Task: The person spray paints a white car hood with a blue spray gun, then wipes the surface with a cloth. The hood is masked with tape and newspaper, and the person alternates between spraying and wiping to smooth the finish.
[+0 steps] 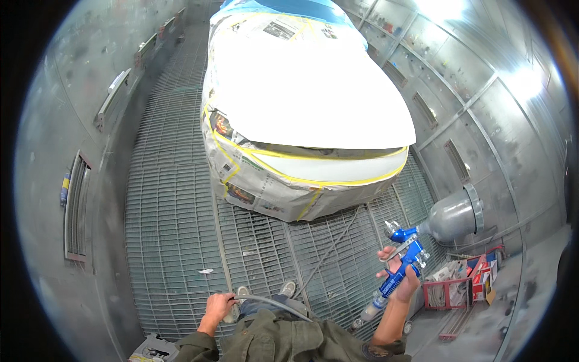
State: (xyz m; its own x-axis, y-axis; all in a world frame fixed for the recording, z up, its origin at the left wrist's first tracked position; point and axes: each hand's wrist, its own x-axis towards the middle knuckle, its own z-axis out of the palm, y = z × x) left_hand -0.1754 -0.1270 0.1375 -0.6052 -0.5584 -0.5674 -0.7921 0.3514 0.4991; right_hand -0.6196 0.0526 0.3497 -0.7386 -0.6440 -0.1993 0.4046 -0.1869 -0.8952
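Note:
My right hand (408, 288) is closed around the handle of a blue spray gun (412, 256), held tilted at the right, some fingers near its trigger. A grey, cloudy cup (453, 217) is attached to the gun. My left hand (218, 306), low and left of centre, is closed on a grey hose (271, 300) that curves across my waist. Ahead, apart from both hands, stands a car with a bright white hood (313, 90). Newspaper (271, 196) edged with yellow tape covers its front, leaving a white strip (338, 169) bare below the hood.
Slatted metal grating (172, 199) forms the floor. A thin hose or cable (329, 250) crosses it. Grey walls (60, 114) stand on both sides. A red-framed cart (447, 294) with boxes stands at right. Blue film (295, 7) covers the car farther back.

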